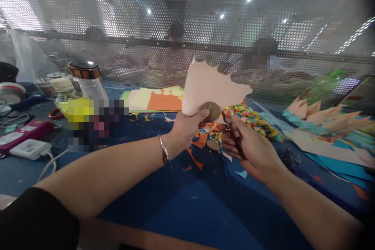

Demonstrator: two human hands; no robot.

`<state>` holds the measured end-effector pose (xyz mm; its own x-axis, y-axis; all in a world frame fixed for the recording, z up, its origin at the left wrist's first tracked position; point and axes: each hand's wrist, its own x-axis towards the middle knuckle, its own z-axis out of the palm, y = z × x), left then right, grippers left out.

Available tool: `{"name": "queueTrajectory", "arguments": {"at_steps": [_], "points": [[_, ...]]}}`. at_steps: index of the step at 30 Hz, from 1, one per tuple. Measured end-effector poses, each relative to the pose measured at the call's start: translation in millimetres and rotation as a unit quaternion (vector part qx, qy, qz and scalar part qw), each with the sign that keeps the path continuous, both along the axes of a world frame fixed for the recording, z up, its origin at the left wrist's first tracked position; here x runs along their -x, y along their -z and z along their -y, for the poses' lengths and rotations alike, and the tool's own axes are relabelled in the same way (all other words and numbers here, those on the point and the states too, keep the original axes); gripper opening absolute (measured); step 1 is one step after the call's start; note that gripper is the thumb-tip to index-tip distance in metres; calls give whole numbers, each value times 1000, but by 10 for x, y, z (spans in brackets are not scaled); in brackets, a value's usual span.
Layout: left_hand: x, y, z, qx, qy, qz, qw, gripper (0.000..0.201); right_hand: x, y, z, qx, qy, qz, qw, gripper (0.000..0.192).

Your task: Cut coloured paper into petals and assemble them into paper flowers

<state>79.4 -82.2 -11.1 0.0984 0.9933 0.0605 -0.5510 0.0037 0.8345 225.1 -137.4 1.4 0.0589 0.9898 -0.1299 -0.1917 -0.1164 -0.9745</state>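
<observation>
My left hand (pixel 187 127) holds up a pale pink sheet of paper (pixel 209 86) with a scalloped cut top edge; a brown paper disc (pixel 211 110) lies under my thumb against the sheet. My right hand (pixel 249 144) grips a pair of scissors (pixel 230 123), blades pointing up at the sheet's lower edge beside the disc. A silver bracelet (pixel 164 148) circles my left wrist. Both hands hover over a dark blue table cover (pixel 181 199).
Orange and yellow paper sheets (pixel 159 99) lie behind; coloured scraps (pixel 254 119) and cut spiky papers (pixel 325 121) at right. Jars (pixel 86 78), a pink device (pixel 25 133) and white charger (pixel 31 148) at left. A perforated screen (pixel 187 27) stands behind, people beyond.
</observation>
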Motion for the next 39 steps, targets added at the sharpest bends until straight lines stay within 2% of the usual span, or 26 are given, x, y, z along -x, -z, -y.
{"name": "queueTrajectory", "arguments": {"at_steps": [9, 17, 24, 31, 39], "points": [[0, -30, 46, -11, 36, 13, 999, 23, -40, 82, -26, 1, -22, -1, 1000, 56], [11, -24, 84, 0, 72, 0, 997, 25, -46, 69, -31, -18, -35, -2, 999, 56], [-4, -57, 109, 10, 74, 12, 997, 26, -27, 14, -12, -16, -20, -38, 999, 57], [7, -78, 142, -18, 66, 2, 998, 23, -9, 9, 22, -19, -37, -37, 998, 54], [9, -100, 174, -20, 77, 6, 997, 28, 7, -8, 31, -24, 0, -33, 999, 59]]}}
